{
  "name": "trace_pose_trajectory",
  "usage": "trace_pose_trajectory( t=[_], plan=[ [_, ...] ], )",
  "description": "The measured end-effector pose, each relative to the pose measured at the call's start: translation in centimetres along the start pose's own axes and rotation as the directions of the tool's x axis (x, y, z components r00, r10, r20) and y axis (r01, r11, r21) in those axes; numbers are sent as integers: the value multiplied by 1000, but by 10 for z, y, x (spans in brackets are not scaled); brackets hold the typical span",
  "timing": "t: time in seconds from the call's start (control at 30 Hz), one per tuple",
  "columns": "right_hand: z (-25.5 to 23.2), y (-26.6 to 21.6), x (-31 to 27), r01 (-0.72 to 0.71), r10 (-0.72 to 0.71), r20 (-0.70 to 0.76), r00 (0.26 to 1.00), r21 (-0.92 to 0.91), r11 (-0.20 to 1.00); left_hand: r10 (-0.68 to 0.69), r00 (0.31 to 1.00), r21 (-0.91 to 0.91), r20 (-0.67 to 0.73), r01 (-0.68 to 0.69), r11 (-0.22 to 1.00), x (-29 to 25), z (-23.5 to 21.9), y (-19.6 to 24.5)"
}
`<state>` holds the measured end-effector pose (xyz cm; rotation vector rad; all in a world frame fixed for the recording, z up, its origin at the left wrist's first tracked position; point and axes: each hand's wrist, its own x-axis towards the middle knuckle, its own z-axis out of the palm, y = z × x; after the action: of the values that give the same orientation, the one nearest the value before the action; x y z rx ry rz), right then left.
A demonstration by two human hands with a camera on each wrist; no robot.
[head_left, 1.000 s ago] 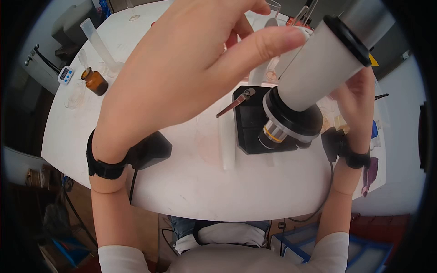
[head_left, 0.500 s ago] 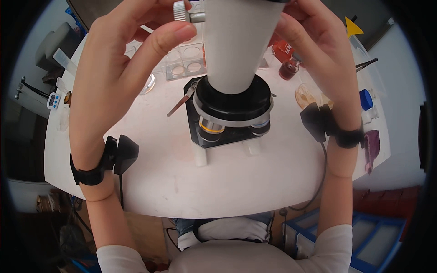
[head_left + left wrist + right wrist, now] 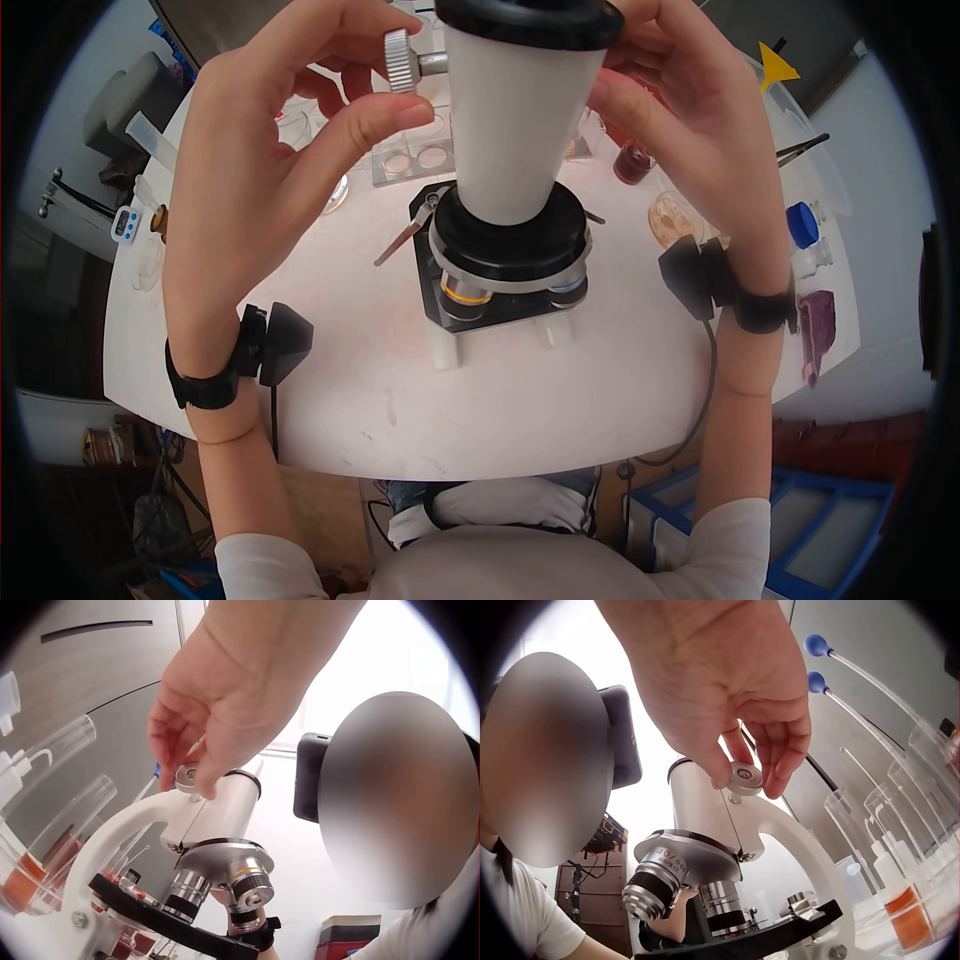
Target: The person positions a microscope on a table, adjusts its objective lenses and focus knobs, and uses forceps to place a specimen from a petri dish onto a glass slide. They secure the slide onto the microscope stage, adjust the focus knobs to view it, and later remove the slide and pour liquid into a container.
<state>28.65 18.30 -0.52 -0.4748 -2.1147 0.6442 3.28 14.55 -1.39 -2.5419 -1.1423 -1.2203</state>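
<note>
A white microscope [image 3: 510, 130] with a black nosepiece and metal objective lenses [image 3: 465, 290] stands upright in front of the person. My left hand [image 3: 265, 150] is at its left side, thumb and fingers around the ridged silver focus knob [image 3: 401, 62]. On the opposite side my right hand [image 3: 690, 120] grips the matching focus knob [image 3: 745, 778], which the tube hides in the head view. The thumb and fingertips sit at that knob's rim in the right wrist view. Below the lenses lies the black stage [image 3: 435, 300] with a metal clip [image 3: 405, 240].
Behind the microscope is a clear tray of round wells [image 3: 400, 160]. A dish [image 3: 675, 220], a dark red bottle [image 3: 632, 163] and a blue-capped bottle [image 3: 802, 226] stand to the right. A timer [image 3: 125, 225] lies far left. Tubes and an orange-filled bottle [image 3: 907, 915] stand behind.
The left hand has come down from in front of the microscope to its left knob. The head view has shifted, bringing the microscope to the middle with both hands beside it.
</note>
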Motion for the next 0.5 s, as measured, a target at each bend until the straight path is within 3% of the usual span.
trace_pose_trajectory(
  t=[0.07,0.13,0.17,0.23,0.33,0.4,0.47,0.5],
  plan=[
    [1,-2,0,12,-11,-11,1000,51,999,10,1000,12,-9,-10,1000,0,0,0],
    [2,-11,-1,-19,19,1,1000,-102,995,25,1000,35,18,-25,999,3,-3,4],
    [4,-7,-1,-21,22,6,1000,-98,995,42,998,55,43,-44,997,4,-4,5],
    [5,2,-1,41,-36,-61,998,79,996,76,997,64,33,-78,995,5,-5,5],
    [2,2,0,69,-68,-40,997,16,997,34,999,49,43,-36,998,5,-5,8],
    [5,1,-1,49,-46,-62,997,55,997,139,990,28,-30,-138,990,7,-1,8],
    [3,1,-1,28,-21,-80,997,91,995,124,992,5,-32,-124,992,15,-2,17],
    [0,2,-1,42,-41,-63,997,18,999,114,993,-18,-29,-115,993,18,-2,21]
  ],
)
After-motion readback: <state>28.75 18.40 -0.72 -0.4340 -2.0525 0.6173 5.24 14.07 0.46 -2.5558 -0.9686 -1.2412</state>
